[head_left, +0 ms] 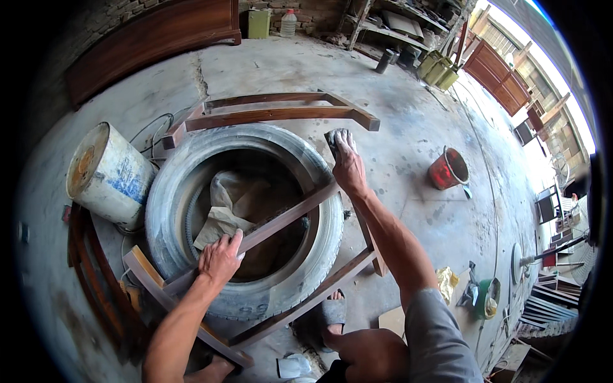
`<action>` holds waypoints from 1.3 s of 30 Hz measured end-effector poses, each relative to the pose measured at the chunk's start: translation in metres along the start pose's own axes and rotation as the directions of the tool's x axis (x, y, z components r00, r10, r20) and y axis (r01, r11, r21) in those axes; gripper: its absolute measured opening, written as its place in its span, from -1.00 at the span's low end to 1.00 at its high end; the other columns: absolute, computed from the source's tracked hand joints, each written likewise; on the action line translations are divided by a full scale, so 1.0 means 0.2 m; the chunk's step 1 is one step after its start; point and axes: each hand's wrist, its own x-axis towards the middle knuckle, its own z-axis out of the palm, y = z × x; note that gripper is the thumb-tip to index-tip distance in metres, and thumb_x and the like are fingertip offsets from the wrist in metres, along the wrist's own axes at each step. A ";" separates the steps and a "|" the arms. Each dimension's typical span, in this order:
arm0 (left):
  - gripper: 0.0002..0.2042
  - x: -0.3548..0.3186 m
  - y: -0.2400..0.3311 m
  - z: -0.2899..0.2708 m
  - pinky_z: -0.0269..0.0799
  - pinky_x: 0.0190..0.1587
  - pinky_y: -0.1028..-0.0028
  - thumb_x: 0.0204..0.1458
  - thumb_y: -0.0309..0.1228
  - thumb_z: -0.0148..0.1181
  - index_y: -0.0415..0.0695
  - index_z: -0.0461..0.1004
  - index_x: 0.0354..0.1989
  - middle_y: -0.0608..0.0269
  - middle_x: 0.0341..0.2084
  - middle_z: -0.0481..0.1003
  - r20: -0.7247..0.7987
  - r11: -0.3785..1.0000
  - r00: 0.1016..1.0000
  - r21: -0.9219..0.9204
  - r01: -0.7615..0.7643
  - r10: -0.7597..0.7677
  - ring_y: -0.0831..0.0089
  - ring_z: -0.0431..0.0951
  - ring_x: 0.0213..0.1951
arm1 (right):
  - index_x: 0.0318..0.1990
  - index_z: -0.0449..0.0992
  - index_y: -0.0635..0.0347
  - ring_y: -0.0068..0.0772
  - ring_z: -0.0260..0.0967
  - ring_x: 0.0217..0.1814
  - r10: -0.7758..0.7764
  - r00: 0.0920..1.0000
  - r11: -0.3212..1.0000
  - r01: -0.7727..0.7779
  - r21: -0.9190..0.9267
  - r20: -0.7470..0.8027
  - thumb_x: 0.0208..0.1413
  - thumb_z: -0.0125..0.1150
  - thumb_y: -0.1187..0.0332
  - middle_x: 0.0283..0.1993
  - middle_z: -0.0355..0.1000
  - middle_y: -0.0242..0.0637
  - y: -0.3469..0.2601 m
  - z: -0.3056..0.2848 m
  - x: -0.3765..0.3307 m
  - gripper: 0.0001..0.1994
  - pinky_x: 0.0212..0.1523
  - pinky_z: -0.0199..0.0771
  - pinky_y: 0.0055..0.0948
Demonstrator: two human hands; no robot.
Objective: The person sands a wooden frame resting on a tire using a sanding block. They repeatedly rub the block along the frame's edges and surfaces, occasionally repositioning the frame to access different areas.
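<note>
Wooden frame [287,218] under curled left hand [219,259]

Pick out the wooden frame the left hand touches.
The near frame, its rail crossing the tire; the far frame lies beyond the tire's opening, and the dark curved pieces sit farther left.

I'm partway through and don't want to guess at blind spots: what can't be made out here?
All in the head view:
- Dark pad: underside turned away, upper face partly covered by the right hand.
- Wooden frame: part of one rail hidden by the left hand.
- Tire: the bottom of its hole is lost in shadow and partly under pale sheets.
- Red bucket: contents too small and dark.
</note>
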 end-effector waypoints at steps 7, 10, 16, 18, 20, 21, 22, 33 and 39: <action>-0.44 -0.01 -0.01 0.02 0.51 -0.24 -0.02 -0.02 -0.34 0.41 -0.06 0.36 0.18 -0.01 -0.27 0.56 -0.018 1.000 1.000 0.001 0.013 -0.013 -0.10 0.61 -0.27 | 0.30 0.33 0.39 0.31 0.06 0.51 -0.002 0.998 0.999 0.005 -0.051 0.056 0.07 -0.08 0.68 0.42 0.19 0.25 -0.01 -0.01 0.07 -0.44 0.45 0.22 -0.09; -0.43 -0.01 -0.01 0.02 0.51 -0.25 -0.01 -0.03 -0.34 0.42 -0.07 0.36 0.19 -0.01 -0.26 0.56 -0.002 1.000 1.000 0.008 0.018 -0.018 -0.09 0.61 -0.27 | 0.30 0.32 0.38 0.29 0.05 0.52 0.004 0.996 0.998 0.002 -0.070 0.085 0.12 -0.07 0.66 0.42 0.20 0.23 0.02 -0.01 0.04 -0.48 0.43 0.24 -0.07; -0.45 -0.02 -0.04 0.06 0.52 -0.25 0.01 -0.04 -0.36 0.41 -0.08 0.39 0.17 -0.01 -0.27 0.57 -0.057 1.000 0.998 0.027 -0.003 0.004 -0.10 0.61 -0.27 | 0.32 0.31 0.38 0.33 0.07 0.50 0.020 0.999 1.000 -0.020 -0.009 0.037 0.00 -0.09 0.72 0.38 0.25 0.26 -0.02 0.01 0.02 -0.38 0.46 0.19 -0.04; -0.45 0.00 -0.01 0.04 0.52 -0.21 0.02 -0.02 -0.37 0.38 -0.06 0.39 0.20 -0.01 -0.26 0.56 -0.040 1.000 0.999 0.010 0.003 -0.002 -0.06 0.62 -0.25 | 0.28 0.33 0.41 0.33 0.09 0.49 -0.001 0.999 0.997 0.004 -0.083 0.034 -0.02 -0.05 0.71 0.37 0.26 0.26 0.04 0.02 0.10 -0.41 0.44 0.22 -0.04; -0.46 0.00 -0.01 0.05 0.52 -0.20 0.03 -0.01 -0.37 0.36 -0.06 0.39 0.20 -0.01 -0.26 0.56 -0.024 1.000 1.000 -0.001 0.015 -0.015 -0.03 0.63 -0.24 | 0.26 0.35 0.42 0.33 0.08 0.49 -0.012 0.999 0.996 0.017 -0.089 0.053 0.00 -0.04 0.69 0.38 0.24 0.26 0.08 0.01 0.01 -0.43 0.43 0.24 -0.05; -0.46 -0.02 -0.03 0.03 0.52 -0.20 0.03 -0.01 -0.37 0.36 -0.06 0.39 0.20 -0.01 -0.26 0.56 -0.018 1.000 1.000 0.010 0.026 -0.026 -0.03 0.63 -0.24 | 0.26 0.35 0.42 0.33 0.08 0.49 -0.019 0.997 0.996 0.026 -0.090 0.075 0.01 -0.05 0.68 0.39 0.23 0.26 0.06 0.01 -0.07 -0.44 0.43 0.24 -0.06; -0.47 -0.03 -0.02 0.02 0.52 -0.20 0.02 -0.01 -0.37 0.36 -0.06 0.39 0.19 -0.01 -0.26 0.56 -0.014 1.000 1.000 0.012 0.027 -0.027 -0.03 0.63 -0.24 | 0.26 0.36 0.42 0.32 0.08 0.49 -0.023 0.995 0.994 0.032 -0.103 0.096 0.02 -0.05 0.67 0.40 0.22 0.26 0.05 -0.02 -0.10 -0.45 0.42 0.25 -0.06; -0.47 -0.03 -0.02 0.01 0.52 -0.22 0.02 0.01 -0.37 0.36 -0.05 0.38 0.20 -0.01 -0.25 0.55 -0.010 0.999 1.000 0.027 0.029 -0.029 -0.03 0.63 -0.25 | 0.29 0.32 0.41 0.23 0.14 0.48 -0.029 0.988 0.970 0.065 -0.236 0.152 0.06 0.03 0.63 0.38 0.25 0.21 0.08 -0.06 -0.11 -0.45 0.42 0.29 -0.12; -0.45 -0.01 -0.01 0.04 0.52 -0.22 0.02 0.00 -0.35 0.38 -0.05 0.37 0.20 -0.03 -0.26 0.55 -0.020 1.000 0.999 0.012 0.028 -0.028 -0.06 0.63 -0.25 | 0.28 0.33 0.36 0.18 0.12 0.49 -0.087 0.980 0.963 0.128 -0.237 0.177 -0.04 0.09 0.66 0.35 0.28 0.18 0.04 -0.08 -0.02 -0.39 0.44 0.23 -0.13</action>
